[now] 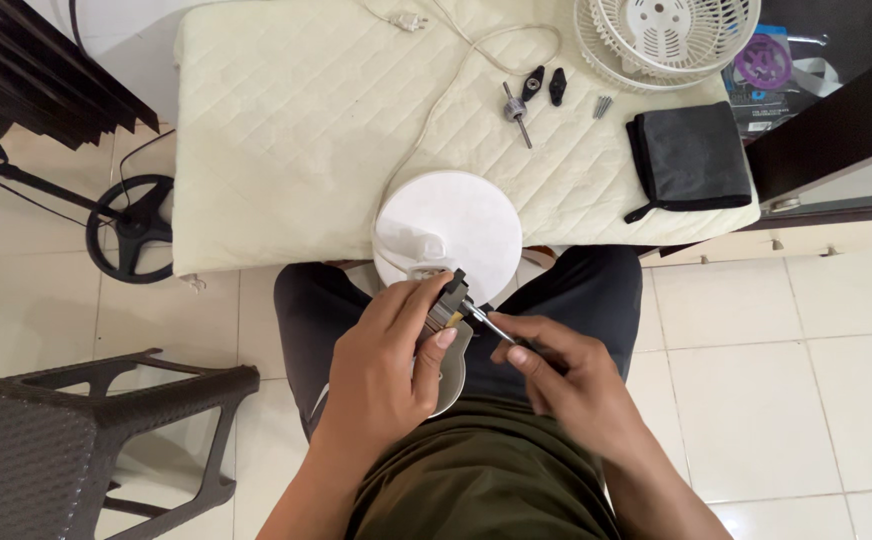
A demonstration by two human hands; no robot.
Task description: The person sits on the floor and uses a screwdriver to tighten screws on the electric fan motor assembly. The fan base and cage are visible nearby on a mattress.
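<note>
The left hand (381,375) has its fingers closed around a small grey motor housing (448,305), holding it over the person's lap at the near edge of the tabletop (286,150), with the thumb pressed on its right side. The right hand (566,385) has its fingers closed around the handle of a screwdriver (491,322), whose metal shaft slants up and left so that the tip meets the housing. Just beyond the housing sits the round white fan base (456,225), overhanging the near edge of the tabletop, which is covered by a cream quilted pad. A white power cord (436,110) runs from the base toward the far side. Farther off lie a metal shaft with a nut (516,112), two black knobs (544,86) and a few small screws (603,105). At the far right are the white fan grilles (666,35), and nearer, a folded black pouch (691,160). A dark wicker stool (76,440) stands on the tiled floor at the near left.
</note>
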